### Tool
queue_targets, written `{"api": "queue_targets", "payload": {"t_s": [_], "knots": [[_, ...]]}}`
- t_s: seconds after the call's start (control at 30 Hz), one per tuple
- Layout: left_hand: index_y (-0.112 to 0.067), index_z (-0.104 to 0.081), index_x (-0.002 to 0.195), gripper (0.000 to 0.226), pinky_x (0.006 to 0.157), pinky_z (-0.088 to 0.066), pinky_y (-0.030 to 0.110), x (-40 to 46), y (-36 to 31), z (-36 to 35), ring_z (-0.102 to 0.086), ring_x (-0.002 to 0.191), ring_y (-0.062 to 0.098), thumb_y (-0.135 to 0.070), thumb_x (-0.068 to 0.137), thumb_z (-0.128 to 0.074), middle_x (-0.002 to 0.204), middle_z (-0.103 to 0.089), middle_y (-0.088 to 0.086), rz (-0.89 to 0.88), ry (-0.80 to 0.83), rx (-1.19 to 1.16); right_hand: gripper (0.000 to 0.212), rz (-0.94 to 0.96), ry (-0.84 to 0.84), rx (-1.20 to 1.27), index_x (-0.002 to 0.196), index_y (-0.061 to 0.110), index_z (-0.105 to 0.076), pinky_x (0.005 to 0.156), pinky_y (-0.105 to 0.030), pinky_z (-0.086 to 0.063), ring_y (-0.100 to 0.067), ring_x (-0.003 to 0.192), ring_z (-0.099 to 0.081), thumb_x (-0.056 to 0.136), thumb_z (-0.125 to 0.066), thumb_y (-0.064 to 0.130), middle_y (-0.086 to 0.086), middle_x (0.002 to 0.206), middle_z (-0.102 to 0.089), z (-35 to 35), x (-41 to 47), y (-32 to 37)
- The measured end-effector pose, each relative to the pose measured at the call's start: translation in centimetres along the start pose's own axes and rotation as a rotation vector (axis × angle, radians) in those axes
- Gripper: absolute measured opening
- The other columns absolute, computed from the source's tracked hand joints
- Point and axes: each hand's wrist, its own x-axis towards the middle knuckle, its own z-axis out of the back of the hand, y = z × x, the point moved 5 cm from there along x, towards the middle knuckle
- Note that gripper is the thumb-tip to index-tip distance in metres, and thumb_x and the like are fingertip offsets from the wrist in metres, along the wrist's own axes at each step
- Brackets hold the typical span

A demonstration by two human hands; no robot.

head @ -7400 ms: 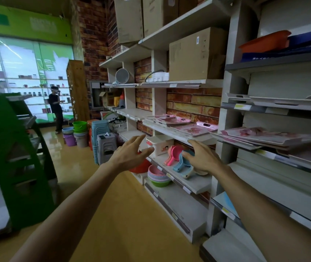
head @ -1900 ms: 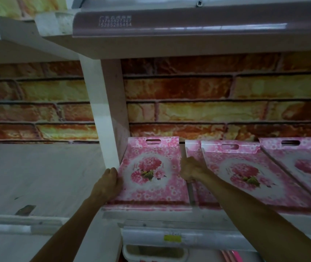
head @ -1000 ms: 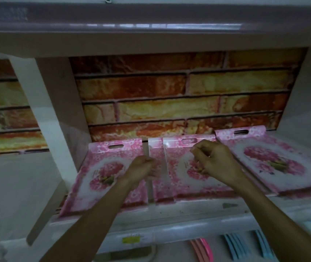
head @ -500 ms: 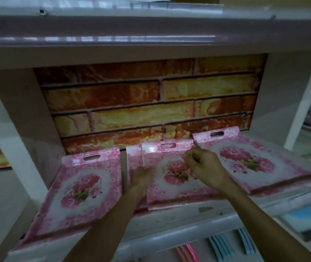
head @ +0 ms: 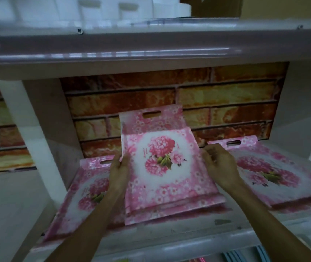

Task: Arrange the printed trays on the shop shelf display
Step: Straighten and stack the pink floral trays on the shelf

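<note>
Two hands, left hand (head: 119,170) and right hand (head: 219,165), gripping middle tray (head: 167,173)

The frame was dim, with a pinkish cast. Light struck from above, leaving a streak of glare along the upper shelf (head: 113,53) lip. The white boxes (head: 65,10) at upper left were blown out and blurred. Wide-angle distortion bowed the edges; corners were soft.

A pale shelf (head: 188,225) carries pink floral trays (head: 275,173) (side by side, flat).
</note>
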Motion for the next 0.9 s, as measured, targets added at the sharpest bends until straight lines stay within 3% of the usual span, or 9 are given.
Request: {"api": "queue_targets", "payload": {"t_s": [0.07, 0.13, 0.27, 0.37, 0.43, 0.57, 0.67, 0.8, 0.9], "knots": [[-0.008, -0.054, 0.131, 0.036, 0.087, -0.051, 0.039, 0.1, -0.4, 1.6, -0.062, 0.107, 0.03, -0.027, 0.1, -0.049, 0.117, -0.066, 0.013, -0.022, -0.046, -0.027, 0.023, -0.044, 0.054, 0.085, 0.103, 0.015, -0.06, 0.053, -0.016, -0.038, -0.005, 0.062, -0.058, 0.095, -0.057, 0.036, 0.005, 0.077, -0.063, -1.7, -0.1, 0.2], [-0.011, -0.054, 0.13, 0.036, 0.097, -0.05, 0.051, 0.1, -0.7, 3.2, -0.062, 0.112, 0.032, -0.029, 0.1, -0.05, 0.121, -0.066, 0.015, -0.021, -0.066, -0.057, 0.024, -0.071, 0.106, 0.145, 0.089, 0.014, -0.06, 0.056, -0.025, -0.038, -0.009, 0.056, -0.054, 0.093, -0.059, 0.038, 0.005, 0.066, -0.059, -3.3, -0.2, 0.6], [-0.02, -0.059, 0.124, 0.034, 0.09, -0.054, 0.056, 0.0, -1.4, 6.2, -0.067, 0.104, 0.034, -0.038, 0.096, -0.054, 0.114, -0.07, 0.012, -0.048, -0.038, -0.045, 0.042, -0.056, 0.186, 0.185, 0.073, 0.003, -0.043, 0.056, -0.033, -0.034, -0.017, 0.056, -0.04, 0.093, -0.059, 0.035, -0.007, 0.06, -0.04, -6.3, -0.6, 2.5], [-0.01, -0.058, 0.124, 0.033, 0.076, -0.061, 0.042, -0.3, -2.4, 8.3, -0.072, 0.093, 0.029, -0.031, 0.099, -0.051, 0.108, -0.072, 0.012, -0.032, -0.003, -0.031, 0.038, -0.07, 0.17, 0.215, 0.069, 0.012, -0.034, 0.055, -0.032, -0.033, -0.015, 0.055, -0.034, 0.095, -0.057, 0.027, -0.002, 0.06, -0.035, -8.3, -0.9, 4.3], [-0.006, -0.06, 0.117, 0.029, 0.062, -0.062, 0.031, -0.2, -2.5, 9.9, -0.074, 0.082, 0.023, -0.028, 0.098, -0.052, 0.1, -0.073, 0.011, 0.019, 0.002, 0.018, 0.037, -0.079, 0.162, 0.241, 0.069, 0.015, -0.033, 0.048, -0.019, -0.03, -0.011, 0.053, -0.032, 0.096, -0.056, 0.023, 0.001, 0.059, -0.032, -9.8, -1.3, 5.5], [-0.003, -0.068, 0.094, 0.013, 0.05, -0.055, 0.023, -0.5, -1.7, 13.8, -0.071, 0.058, 0.008, -0.014, 0.093, -0.062, 0.078, -0.076, 0.005, 0.054, -0.035, 0.133, 0.034, -0.092, 0.221, 0.216, 0.073, 0.014, -0.032, 0.044, -0.021, -0.027, -0.009, 0.05, -0.033, 0.099, -0.05, 0.025, 0.001, 0.059, -0.031, -13.0, -2.4, 7.0], [-0.013, -0.067, 0.088, 0.008, 0.061, -0.06, 0.031, -1.1, -0.8, 16.3, -0.072, 0.067, 0.016, -0.005, 0.088, -0.065, 0.075, -0.076, -0.001, 0.086, -0.019, 0.236, 0.034, -0.122, 0.279, 0.159, 0.072, 0.017, -0.032, 0.044, -0.022, -0.026, -0.008, 0.05, -0.037, 0.1, -0.048, 0.029, 0.002, 0.059, -0.036, -15.0, -3.3, 8.0], [-0.006, -0.057, 0.12, 0.036, 0.081, -0.059, 0.044, -1.1, 0.5, 18.9, -0.069, 0.096, 0.027, -0.001, 0.085, -0.066, 0.116, -0.068, 0.007, 0.148, 0.033, 0.311, 0.027, -0.162, 0.343, 0.139, 0.08, 0.013, -0.037, 0.043, -0.021, -0.029, -0.009, 0.05, -0.042, 0.101, -0.043, 0.029, 0.002, 0.06, -0.041, -17.2, -4.5, 9.0], [-0.005, -0.053, 0.129, 0.043, 0.088, -0.056, 0.049, -0.9, 1.4, 20.2, -0.067, 0.103, 0.029, -0.001, 0.087, -0.063, 0.125, -0.063, 0.009, 0.17, 0.033, 0.331, 0.024, -0.152, 0.387, 0.078, 0.095, 0.008, -0.043, 0.038, -0.019, -0.032, -0.01, 0.048, -0.048, 0.102, -0.039, 0.03, 0.001, 0.062, -0.049, -18.3, -5.3, 9.6]]}}
